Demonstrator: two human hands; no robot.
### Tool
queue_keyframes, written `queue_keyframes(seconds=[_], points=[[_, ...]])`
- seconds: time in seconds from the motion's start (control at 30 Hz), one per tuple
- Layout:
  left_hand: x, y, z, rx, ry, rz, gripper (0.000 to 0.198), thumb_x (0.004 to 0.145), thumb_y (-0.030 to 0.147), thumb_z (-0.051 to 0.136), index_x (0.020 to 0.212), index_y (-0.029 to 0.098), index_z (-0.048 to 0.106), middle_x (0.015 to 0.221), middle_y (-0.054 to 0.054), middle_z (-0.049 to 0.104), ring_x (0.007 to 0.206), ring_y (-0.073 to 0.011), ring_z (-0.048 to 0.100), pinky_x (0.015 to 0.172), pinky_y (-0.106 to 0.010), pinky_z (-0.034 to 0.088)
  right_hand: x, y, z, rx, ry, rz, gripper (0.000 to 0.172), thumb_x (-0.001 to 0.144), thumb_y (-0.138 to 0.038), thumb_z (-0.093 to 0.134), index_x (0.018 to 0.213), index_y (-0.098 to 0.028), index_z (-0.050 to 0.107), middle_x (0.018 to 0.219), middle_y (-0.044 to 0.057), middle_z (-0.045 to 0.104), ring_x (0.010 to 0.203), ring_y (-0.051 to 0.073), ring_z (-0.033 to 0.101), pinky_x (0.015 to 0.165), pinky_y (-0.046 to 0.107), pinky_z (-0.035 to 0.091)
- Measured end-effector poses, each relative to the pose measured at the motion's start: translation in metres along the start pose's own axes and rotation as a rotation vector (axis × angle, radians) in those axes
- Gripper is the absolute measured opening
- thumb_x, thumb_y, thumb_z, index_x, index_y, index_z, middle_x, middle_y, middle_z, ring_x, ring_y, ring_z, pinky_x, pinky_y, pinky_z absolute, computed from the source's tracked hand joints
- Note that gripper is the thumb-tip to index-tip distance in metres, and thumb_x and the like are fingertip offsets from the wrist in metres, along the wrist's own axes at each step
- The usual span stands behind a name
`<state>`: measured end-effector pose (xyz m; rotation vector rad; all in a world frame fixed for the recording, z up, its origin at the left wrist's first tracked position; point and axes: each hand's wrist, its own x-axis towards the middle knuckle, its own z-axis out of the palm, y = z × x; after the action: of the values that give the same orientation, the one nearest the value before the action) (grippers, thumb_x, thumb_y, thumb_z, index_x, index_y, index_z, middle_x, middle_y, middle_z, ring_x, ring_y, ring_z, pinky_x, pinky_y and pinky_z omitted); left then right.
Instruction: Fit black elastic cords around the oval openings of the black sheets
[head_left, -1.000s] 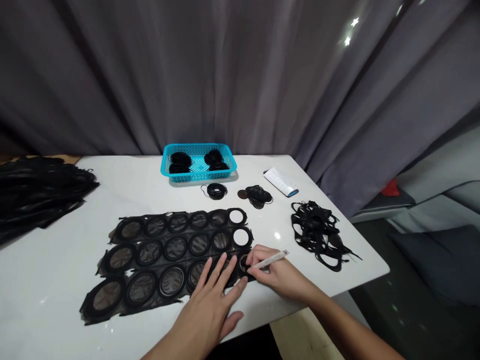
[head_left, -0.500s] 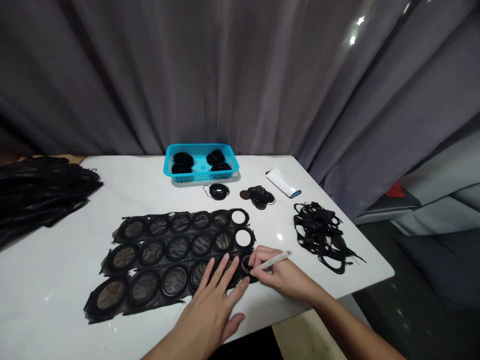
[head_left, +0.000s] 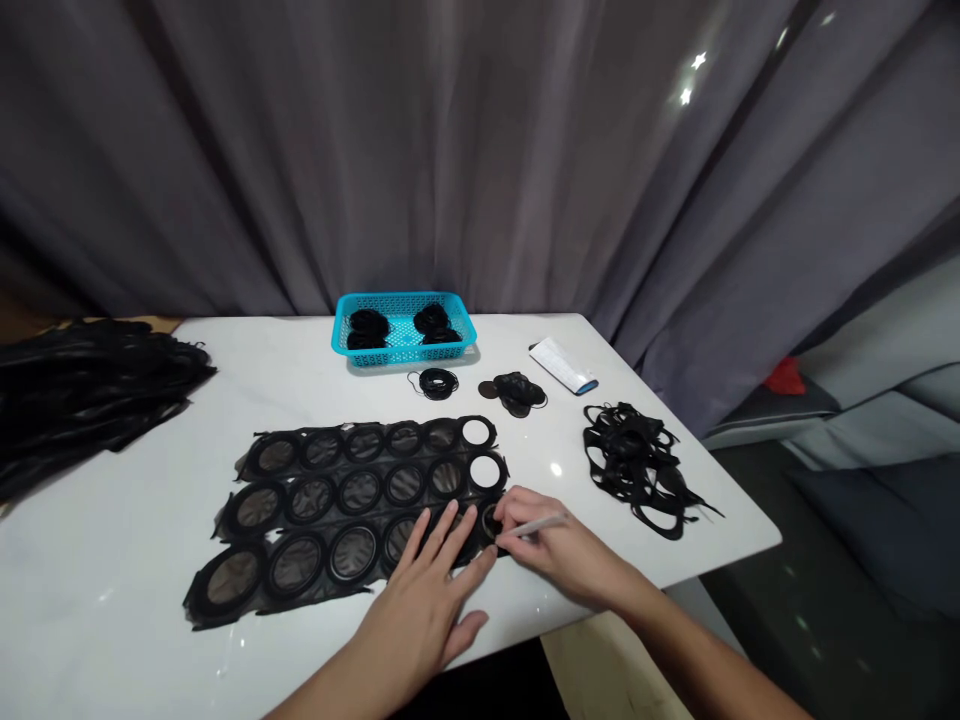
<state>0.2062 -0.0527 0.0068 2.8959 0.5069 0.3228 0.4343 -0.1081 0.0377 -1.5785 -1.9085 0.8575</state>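
A black mesh sheet point(head_left: 315, 530) with rows of thick black rings lies flat on the white table point(head_left: 135, 560). Two rings at its right end have open centres that show the tabletop. My left hand point(head_left: 431, 590) rests on the front row with fingers spread, pressing the sheet down. Pinched in my right hand point(head_left: 544, 545) is a slim silver-grey craft knife point(head_left: 546, 523), its tip down at the front row's rightmost ring; the blade is hidden by my fingers. Beyond the sheet lie loose dark mesh discs point(head_left: 517, 393) and a small black cord coil point(head_left: 436, 383).
A blue plastic basket point(head_left: 405, 357) holding black cord bundles stands at the back. Tangled black ring-shaped scraps point(head_left: 634, 455) lie at right, near a white-and-blue packet point(head_left: 562, 366). A large black material pile point(head_left: 90, 400) covers the left side. Grey curtains point(head_left: 420, 150) hang behind.
The right hand has turned slightly and the craft knife now lies at a lower slant, still at the same ring. My left hand keeps its place on the sheet. The view has shifted a little.
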Motion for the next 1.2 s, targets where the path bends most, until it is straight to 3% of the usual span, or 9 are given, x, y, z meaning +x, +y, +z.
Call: queue_keyframes(seconds=[0.13,0.3,0.37,0.43,0.57,0.67,0.87,1.2], points=[[0.002,0.001,0.000,-0.005,-0.007,-0.004,0.068,0.087,0.025,0.066,0.151,0.029,0.040,0.163,-0.012,0.025,0.149,-0.0363,0.025,0.116,-0.061,0.027,-0.008,0.007,0.014,-0.226,0.115,-0.113,0.014,0.095,-0.014,0.051,0.099,-0.019,0.063,0.114,0.013,0.067,0.106,0.027,0.059,0.095,0.043,0.046],[-0.003,0.004,-0.006,-0.024,0.034,0.001,0.060,0.090,0.028,0.066,0.147,0.028,0.045,0.164,-0.011,0.024,0.149,-0.0354,0.026,0.116,-0.058,0.030,0.000,0.022,-0.026,-0.167,0.584,0.137,0.023,0.101,-0.029,0.044,0.087,-0.020,0.060,0.087,0.008,0.068,0.078,0.022,0.063,0.075,0.034,0.050],[-0.012,0.005,-0.010,0.001,0.050,-0.006,0.062,0.091,0.030,0.065,0.149,0.026,0.042,0.163,-0.012,0.028,0.148,-0.0342,0.029,0.115,-0.055,0.033,0.007,0.019,-0.037,-0.106,0.636,0.182,0.024,0.100,-0.034,0.047,0.085,-0.020,0.059,0.087,0.007,0.068,0.077,0.020,0.064,0.071,0.031,0.050],[-0.024,0.005,-0.013,0.062,0.080,-0.031,0.064,0.093,0.032,0.064,0.151,0.022,0.039,0.160,-0.013,0.034,0.146,-0.0332,0.033,0.115,-0.053,0.035,0.014,0.010,-0.031,-0.034,0.521,0.132,0.021,0.100,-0.033,0.049,0.090,-0.020,0.062,0.092,0.006,0.070,0.082,0.019,0.066,0.075,0.029,0.050],[-0.047,0.004,-0.012,0.148,0.136,-0.061,0.055,0.097,0.030,0.058,0.148,0.018,0.044,0.157,-0.015,0.039,0.142,-0.0307,0.041,0.113,-0.046,0.040,0.024,-0.012,0.004,0.076,0.197,0.005,0.015,0.098,-0.025,0.052,0.097,-0.021,0.067,0.093,0.003,0.071,0.082,0.016,0.065,0.074,0.026,0.048],[-0.054,0.004,-0.012,0.152,0.133,-0.064,0.052,0.097,0.027,0.057,0.147,0.018,0.045,0.156,-0.015,0.040,0.141,-0.0290,0.044,0.112,-0.044,0.042,0.028,-0.019,0.021,0.116,0.067,-0.031,0.012,0.095,-0.021,0.055,0.095,-0.021,0.068,0.092,0.002,0.069,0.080,0.015,0.063,0.071,0.025,0.046],[-0.050,0.004,-0.012,0.083,0.126,-0.111,0.051,0.094,0.030,0.061,0.143,0.021,0.050,0.154,-0.011,0.045,0.140,-0.0286,0.045,0.111,-0.044,0.043,0.031,-0.021,0.017,0.154,-0.022,-0.049,0.015,0.090,-0.018,0.063,0.074,-0.019,0.062,0.106,0.003,0.066,0.093,0.017,0.062,0.083,0.028,0.047],[-0.049,0.004,-0.009,0.088,0.116,-0.125,0.052,0.093,0.028,0.060,0.144,0.023,0.050,0.151,-0.009,0.049,0.139,-0.0278,0.044,0.111,-0.042,0.042,0.034,-0.020,0.016,0.119,-0.056,-0.041,0.016,0.091,-0.022,0.064,0.075,-0.019,0.063,0.106,0.003,0.063,0.086,0.015,0.060,0.077,0.028,0.047]])
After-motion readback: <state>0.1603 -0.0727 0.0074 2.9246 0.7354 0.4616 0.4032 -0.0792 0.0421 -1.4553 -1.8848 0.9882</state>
